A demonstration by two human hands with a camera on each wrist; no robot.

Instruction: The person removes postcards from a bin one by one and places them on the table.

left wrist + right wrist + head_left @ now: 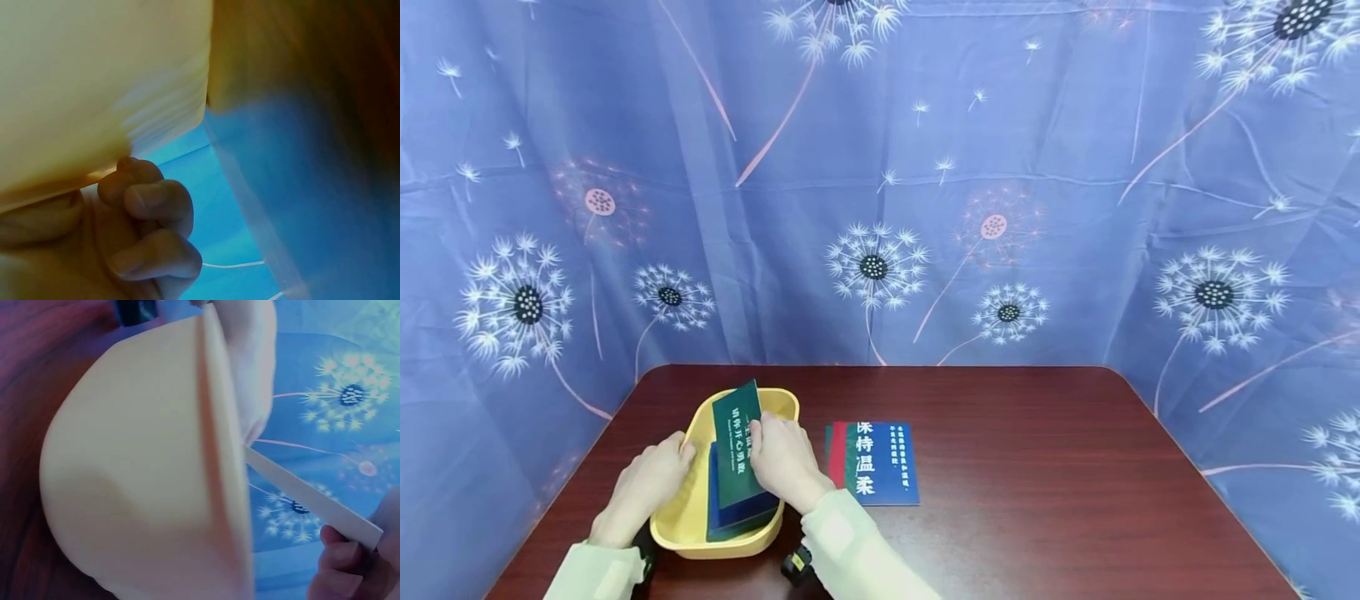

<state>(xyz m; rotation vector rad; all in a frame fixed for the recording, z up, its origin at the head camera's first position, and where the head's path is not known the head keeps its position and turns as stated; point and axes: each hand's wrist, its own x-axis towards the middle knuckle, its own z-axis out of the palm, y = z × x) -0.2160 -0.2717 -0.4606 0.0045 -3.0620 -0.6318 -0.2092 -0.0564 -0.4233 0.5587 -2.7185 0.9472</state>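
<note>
While right grip (pixel 784 454) pinches booklet (pixel 735 446), basin (pixel 683 507) (yellow) holds others (pixel 748 509).

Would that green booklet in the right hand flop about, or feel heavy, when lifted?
The green booklet is probably stiff: it looks flat, without sagging, where the right hand grips its side. It's likely light, since its edge looks slim in the right wrist view.

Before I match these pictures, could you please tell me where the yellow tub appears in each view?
Head: the tub is low, left of centre.
Left wrist: the tub fills the upper left.
Right wrist: the tub spans the left and centre.
Shared landmark: the left hand, visible in all three.
</note>
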